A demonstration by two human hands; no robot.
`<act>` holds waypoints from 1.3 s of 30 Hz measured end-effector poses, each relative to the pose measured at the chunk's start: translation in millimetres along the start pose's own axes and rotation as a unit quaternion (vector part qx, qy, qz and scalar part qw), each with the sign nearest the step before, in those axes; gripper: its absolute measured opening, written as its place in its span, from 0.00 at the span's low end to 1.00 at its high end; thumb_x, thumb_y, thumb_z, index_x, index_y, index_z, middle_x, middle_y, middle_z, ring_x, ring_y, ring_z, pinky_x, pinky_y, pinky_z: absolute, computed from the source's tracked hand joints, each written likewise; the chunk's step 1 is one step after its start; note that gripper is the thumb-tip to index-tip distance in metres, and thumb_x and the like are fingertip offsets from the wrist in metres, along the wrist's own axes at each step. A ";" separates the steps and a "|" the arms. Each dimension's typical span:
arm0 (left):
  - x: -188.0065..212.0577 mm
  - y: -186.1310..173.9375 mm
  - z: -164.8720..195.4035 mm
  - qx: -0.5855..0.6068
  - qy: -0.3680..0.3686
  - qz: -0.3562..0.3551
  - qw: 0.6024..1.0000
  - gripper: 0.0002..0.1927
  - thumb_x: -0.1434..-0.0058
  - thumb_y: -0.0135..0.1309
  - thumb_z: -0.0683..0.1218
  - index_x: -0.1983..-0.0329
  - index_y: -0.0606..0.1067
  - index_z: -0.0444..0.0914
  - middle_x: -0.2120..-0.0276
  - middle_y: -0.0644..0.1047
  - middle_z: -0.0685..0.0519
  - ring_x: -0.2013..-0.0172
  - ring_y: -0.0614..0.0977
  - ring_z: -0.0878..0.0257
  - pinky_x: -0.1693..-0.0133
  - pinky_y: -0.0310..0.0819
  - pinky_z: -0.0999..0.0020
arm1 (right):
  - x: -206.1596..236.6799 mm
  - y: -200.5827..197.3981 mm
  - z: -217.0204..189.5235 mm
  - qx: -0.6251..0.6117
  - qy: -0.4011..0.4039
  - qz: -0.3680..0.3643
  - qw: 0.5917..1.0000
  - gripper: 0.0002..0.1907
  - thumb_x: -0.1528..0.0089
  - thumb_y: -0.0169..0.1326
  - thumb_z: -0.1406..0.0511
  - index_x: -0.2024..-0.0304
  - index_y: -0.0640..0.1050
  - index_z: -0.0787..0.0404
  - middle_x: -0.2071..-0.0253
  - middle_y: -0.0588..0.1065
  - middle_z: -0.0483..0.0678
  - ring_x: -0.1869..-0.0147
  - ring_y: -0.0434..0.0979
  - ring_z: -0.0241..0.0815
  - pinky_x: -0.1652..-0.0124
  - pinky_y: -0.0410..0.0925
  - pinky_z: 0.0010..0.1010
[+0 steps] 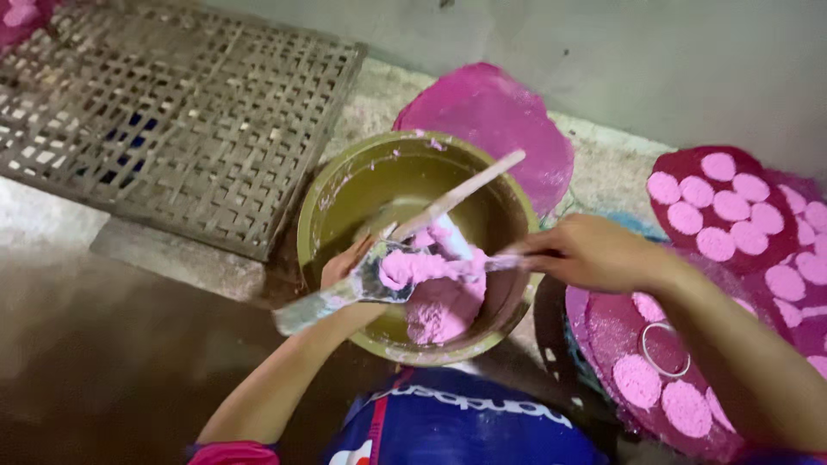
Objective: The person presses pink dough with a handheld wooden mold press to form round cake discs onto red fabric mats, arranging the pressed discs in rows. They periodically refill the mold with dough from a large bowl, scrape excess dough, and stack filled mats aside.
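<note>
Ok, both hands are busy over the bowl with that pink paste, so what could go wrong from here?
1. The left hand holds a metal scoop heaped with pink paste near the rim of the olive-green round bowl; a lump could slide off outside.
2. The right hand works a flat stick against the paste; a hard push might flick some out.
3. The right forearm hangs over the dark red tray of pink discs and could smear them.
</note>
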State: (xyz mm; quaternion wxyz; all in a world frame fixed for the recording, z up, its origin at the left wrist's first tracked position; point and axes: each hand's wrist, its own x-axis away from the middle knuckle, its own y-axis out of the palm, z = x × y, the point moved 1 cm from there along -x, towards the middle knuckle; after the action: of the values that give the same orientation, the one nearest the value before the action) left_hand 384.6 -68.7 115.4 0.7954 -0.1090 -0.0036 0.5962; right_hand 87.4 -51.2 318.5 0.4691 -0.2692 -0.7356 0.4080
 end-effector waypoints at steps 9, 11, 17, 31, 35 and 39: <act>-5.1 16.1 8.0 -0.335 0.001 -0.077 0.939 0.18 0.40 0.55 0.49 0.47 0.77 0.39 0.50 0.80 0.45 0.53 0.81 0.50 0.52 0.74 0.59 | -13.1 56.7 -76.6 0.287 -0.204 0.252 0.901 0.17 0.41 0.51 0.65 0.50 0.74 0.64 0.66 0.75 0.51 0.63 0.81 0.48 0.68 0.73 0.38; -9.2 6.1 9.4 -0.334 -0.192 -0.127 0.914 0.12 0.35 0.48 0.48 0.51 0.76 0.41 0.57 0.82 0.50 0.60 0.86 0.58 0.57 0.80 0.64 | 9.1 45.2 -65.0 0.213 -0.159 0.261 0.928 0.21 0.45 0.53 0.66 0.49 0.75 0.63 0.68 0.75 0.50 0.64 0.81 0.48 0.68 0.73 0.38; -16.5 -14.6 41.8 -0.306 0.193 0.162 0.918 0.12 0.39 0.58 0.43 0.51 0.77 0.41 0.58 0.81 0.48 0.60 0.84 0.52 0.57 0.80 0.55 | 3.1 33.8 -62.8 -0.059 -0.062 0.325 0.942 0.33 0.43 0.54 0.70 0.33 0.71 0.52 0.64 0.79 0.54 0.63 0.82 0.54 0.67 0.74 0.44; -43.7 6.4 29.3 -0.462 0.197 0.243 0.830 0.32 0.48 0.60 0.54 0.41 0.72 0.36 0.36 0.69 0.33 0.41 0.76 0.33 0.48 0.74 0.45 | -51.8 129.3 -20.1 -0.350 -0.064 0.335 0.873 0.21 0.33 0.50 0.68 0.37 0.73 0.65 0.51 0.82 0.65 0.53 0.83 0.51 0.53 0.73 0.38; -54.4 0.7 50.2 -0.403 -0.072 0.164 0.898 0.47 0.48 0.63 0.56 0.25 0.62 0.40 0.40 0.70 0.36 0.50 0.79 0.41 0.52 0.75 0.50 | -44.2 137.4 -38.7 -0.334 -0.019 0.290 0.897 0.23 0.34 0.50 0.66 0.36 0.73 0.61 0.54 0.79 0.66 0.55 0.86 0.48 0.55 0.74 0.39; -39.5 -13.6 66.7 -0.411 -0.008 0.127 0.903 0.41 0.43 0.59 0.60 0.27 0.65 0.44 0.49 0.75 0.45 0.59 0.81 0.52 0.59 0.78 0.59 | -9.1 84.3 -28.0 -0.286 -0.033 0.257 0.922 0.18 0.32 0.50 0.63 0.41 0.75 0.61 0.53 0.82 0.61 0.55 0.87 0.50 0.53 0.75 0.43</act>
State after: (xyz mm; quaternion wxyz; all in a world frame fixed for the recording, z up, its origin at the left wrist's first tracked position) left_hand 377.1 -98.4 187.8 0.5976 -0.4214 -0.2407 0.6382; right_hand 117.8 -4.5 248.7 0.2259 -0.5584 -0.7416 0.2954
